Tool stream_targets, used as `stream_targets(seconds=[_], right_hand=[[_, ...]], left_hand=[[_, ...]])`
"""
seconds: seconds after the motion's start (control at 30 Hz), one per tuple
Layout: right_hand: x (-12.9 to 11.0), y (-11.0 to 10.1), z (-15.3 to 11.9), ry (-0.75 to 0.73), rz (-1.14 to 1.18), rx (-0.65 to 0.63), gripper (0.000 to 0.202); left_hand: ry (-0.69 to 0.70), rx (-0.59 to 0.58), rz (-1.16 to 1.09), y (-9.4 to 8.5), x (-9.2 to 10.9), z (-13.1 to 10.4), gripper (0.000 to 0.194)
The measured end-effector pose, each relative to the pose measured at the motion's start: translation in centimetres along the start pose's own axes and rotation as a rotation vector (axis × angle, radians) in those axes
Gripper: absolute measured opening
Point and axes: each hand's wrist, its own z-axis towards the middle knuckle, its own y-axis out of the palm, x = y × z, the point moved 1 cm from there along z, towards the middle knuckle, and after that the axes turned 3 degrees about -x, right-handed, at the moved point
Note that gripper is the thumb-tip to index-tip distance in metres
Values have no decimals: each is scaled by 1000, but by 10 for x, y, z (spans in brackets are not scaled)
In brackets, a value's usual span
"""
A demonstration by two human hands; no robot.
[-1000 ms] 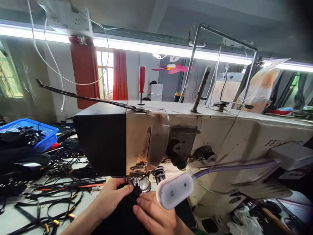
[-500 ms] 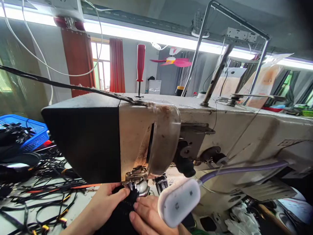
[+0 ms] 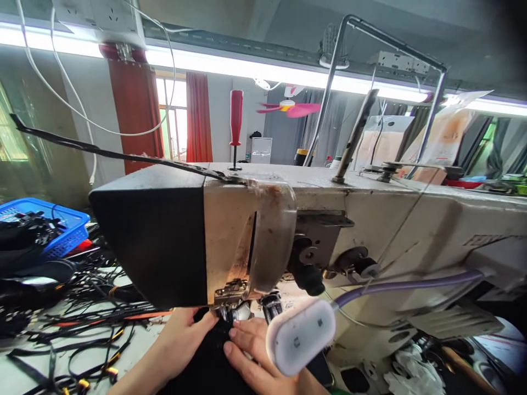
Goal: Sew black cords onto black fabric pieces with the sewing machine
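A black fabric piece lies under the needle area of a sewing machine. My left hand pinches the fabric's left edge between thumb and fingers, close beside the presser foot. On the fabric's right side my right hand rests with its fingers stretched out flat, their tips pointing toward the foot. The white lamp partly covers the back of my right hand.
Black straps are strewn over the white table at left, near a blue basket of black parts. A red screwdriver stands upright on the machine. Crumpled plastic lies lower right.
The view has shifted slightly, so the machine's head sits a little lower and further right. Both hands stay on the fabric near the presser foot, with the right fingers slightly more spread.
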Motion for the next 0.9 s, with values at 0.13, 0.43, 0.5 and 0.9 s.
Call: stream_targets(seconds=[0.13, 0.43, 0.5, 0.9], right_hand=[[4, 5, -4, 75, 122, 56, 14], [5, -14, 21, -88, 79, -9, 18], [9, -9, 16, -107, 61, 73, 19], [16, 1, -12, -47, 168, -181, 8]], left_hand=[[-91, -53, 26, -6, 6, -2, 36], [-288, -73, -147, -10, 0, -3, 42], [-304, -69, -145, -13, -7, 0, 43], [-333, -175, -302, -17, -22, 7, 51]])
